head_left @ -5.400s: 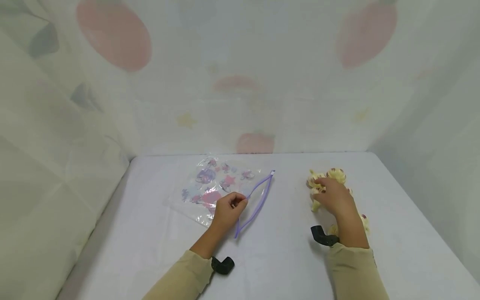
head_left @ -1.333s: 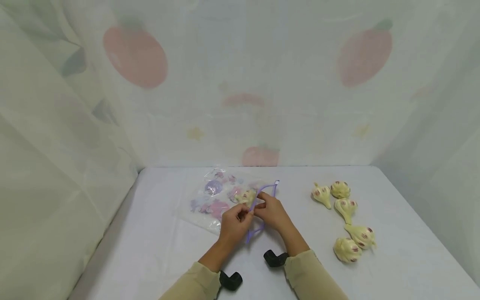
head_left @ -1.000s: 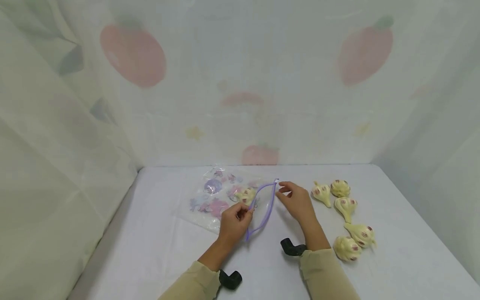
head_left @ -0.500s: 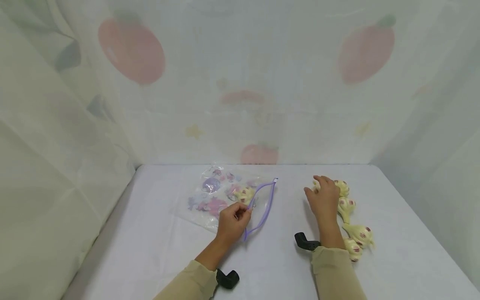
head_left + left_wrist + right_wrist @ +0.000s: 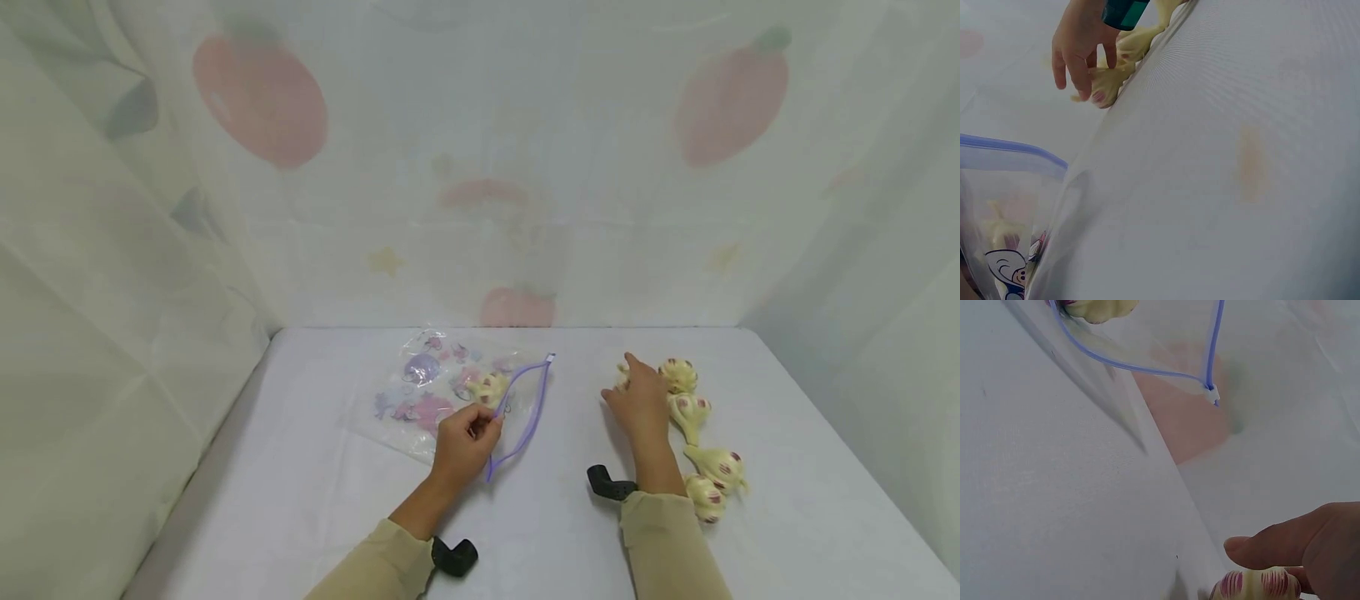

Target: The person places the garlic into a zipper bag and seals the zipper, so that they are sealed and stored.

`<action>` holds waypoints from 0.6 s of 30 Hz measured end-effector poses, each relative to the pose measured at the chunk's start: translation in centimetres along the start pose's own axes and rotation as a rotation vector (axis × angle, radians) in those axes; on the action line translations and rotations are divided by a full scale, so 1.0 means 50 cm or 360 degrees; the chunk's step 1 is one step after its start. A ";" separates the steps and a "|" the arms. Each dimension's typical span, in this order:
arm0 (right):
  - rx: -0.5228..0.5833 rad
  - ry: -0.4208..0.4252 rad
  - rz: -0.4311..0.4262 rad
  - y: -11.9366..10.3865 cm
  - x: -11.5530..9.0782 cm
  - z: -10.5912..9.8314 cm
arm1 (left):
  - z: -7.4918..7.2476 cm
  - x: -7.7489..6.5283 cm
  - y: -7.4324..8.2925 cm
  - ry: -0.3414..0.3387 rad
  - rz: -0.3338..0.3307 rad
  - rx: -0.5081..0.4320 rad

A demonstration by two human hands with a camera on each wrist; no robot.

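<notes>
A clear zip bag (image 5: pixel 423 404) with cartoon prints lies on the table, its purple zip edge (image 5: pixel 536 408) spread apart. My left hand (image 5: pixel 461 442) pinches the near side of that edge. One garlic bulb (image 5: pixel 489 389) is inside the bag, also visible in the right wrist view. My right hand (image 5: pixel 639 404) is over the farthest-left loose garlic bulb (image 5: pixel 622 377), mostly hidden under it in the head view. In the right wrist view, the thumb (image 5: pixel 1266 547) stretches just above the purple-streaked bulb (image 5: pixel 1254 584), and another finger is behind it.
More garlic bulbs lie right of my right hand: a round one (image 5: pixel 678 375), one below it (image 5: pixel 689 414), and two touching nearer ones (image 5: pixel 720 468). A white slider (image 5: pixel 551 358) sits at the zip's far end. Printed cloth (image 5: pixel 517 208) hangs behind the table.
My right hand let go of a garlic bulb in the bag, drew back right past the slider, and lowered over the left loose bulb. The left hand stayed on the zip edge.
</notes>
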State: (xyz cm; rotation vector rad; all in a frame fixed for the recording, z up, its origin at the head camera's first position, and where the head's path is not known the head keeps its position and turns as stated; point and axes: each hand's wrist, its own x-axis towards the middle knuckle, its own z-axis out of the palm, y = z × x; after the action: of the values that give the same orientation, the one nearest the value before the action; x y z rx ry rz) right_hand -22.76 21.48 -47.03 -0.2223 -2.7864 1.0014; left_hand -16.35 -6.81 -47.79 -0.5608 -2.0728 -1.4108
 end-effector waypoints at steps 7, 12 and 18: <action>-0.0067 0.0013 -0.0035 -0.004 -0.007 0.001 | 0.005 -0.010 -0.040 -0.0022 -0.0026 -0.0016; -0.0107 -0.0059 -0.0018 -0.009 -0.013 0.001 | 0.003 -0.010 -0.042 -0.0047 -0.0024 -0.0017; -0.0123 -0.0156 0.0008 -0.009 -0.011 -0.002 | 0.005 -0.008 -0.039 -0.0023 -0.0021 -0.0026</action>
State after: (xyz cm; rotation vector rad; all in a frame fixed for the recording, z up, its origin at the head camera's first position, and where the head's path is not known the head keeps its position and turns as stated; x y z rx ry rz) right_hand -22.25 21.10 -46.73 -0.1960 -2.9176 0.9305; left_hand -17.32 -7.27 -49.50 -0.5668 -2.0815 -1.4367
